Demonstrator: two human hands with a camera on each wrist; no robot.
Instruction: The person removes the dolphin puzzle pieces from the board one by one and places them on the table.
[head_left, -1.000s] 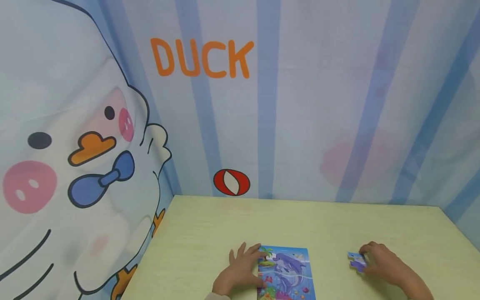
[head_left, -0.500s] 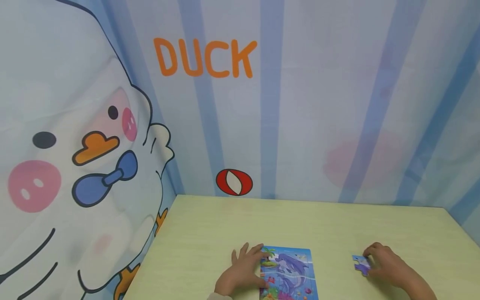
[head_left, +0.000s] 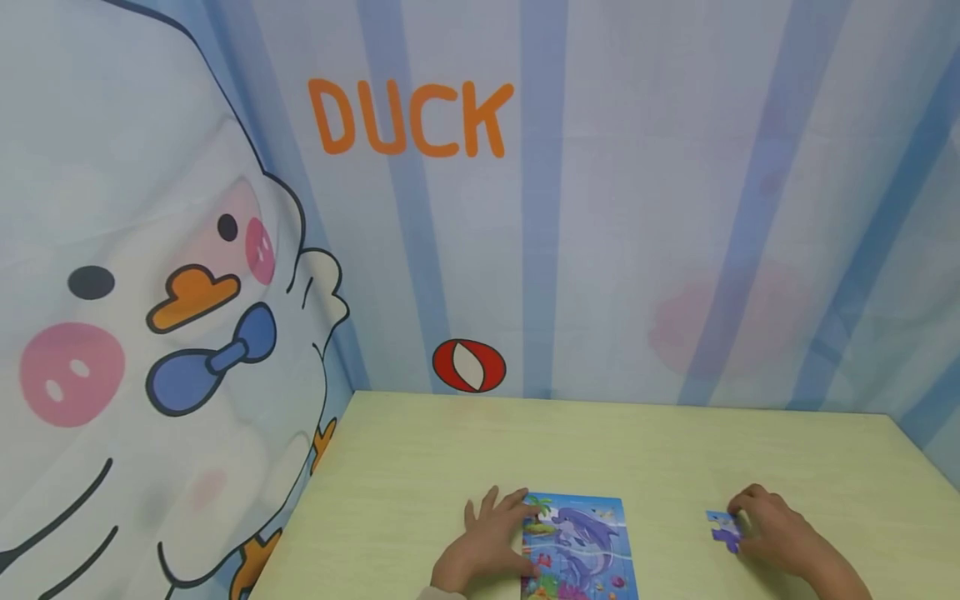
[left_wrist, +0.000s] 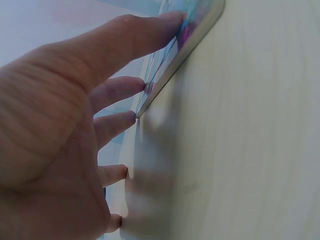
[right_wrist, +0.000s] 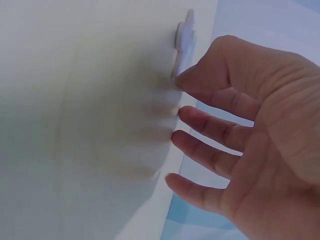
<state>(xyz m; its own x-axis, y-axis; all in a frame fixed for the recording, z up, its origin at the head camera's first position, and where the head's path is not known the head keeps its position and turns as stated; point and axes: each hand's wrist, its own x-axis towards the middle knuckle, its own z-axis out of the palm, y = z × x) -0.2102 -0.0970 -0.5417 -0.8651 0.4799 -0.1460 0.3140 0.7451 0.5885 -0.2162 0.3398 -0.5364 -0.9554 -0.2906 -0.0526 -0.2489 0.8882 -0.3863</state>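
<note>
A dolphin jigsaw puzzle (head_left: 581, 542) in blue and purple lies flat on the table, partly cut off by the head view's lower edge. My left hand (head_left: 486, 542) is spread at its left side, with the thumb and forefinger resting on its face. In the left wrist view, the left thumb (left_wrist: 135, 40) lies over the puzzle's edge, and the other fingers reach the corner and tabletop. To the right, my right hand (head_left: 776, 533) pinches a small blue and purple puzzle piece (head_left: 724, 531) at table level. Part of that piece (right_wrist: 186, 35) is hidden behind the thumb.
The pale yellow-green table (head_left: 600, 442) ends at a fabric backdrop (head_left: 622, 208) with blue stripes and orange lettering. A large printed duck (head_left: 187, 267) covers the cloth on the left. Bare tabletop separates the puzzle from the right hand.
The head view has shifted slightly. The puzzle piece in my right hand has turned a little, while both hands stay nearly where they were.
</note>
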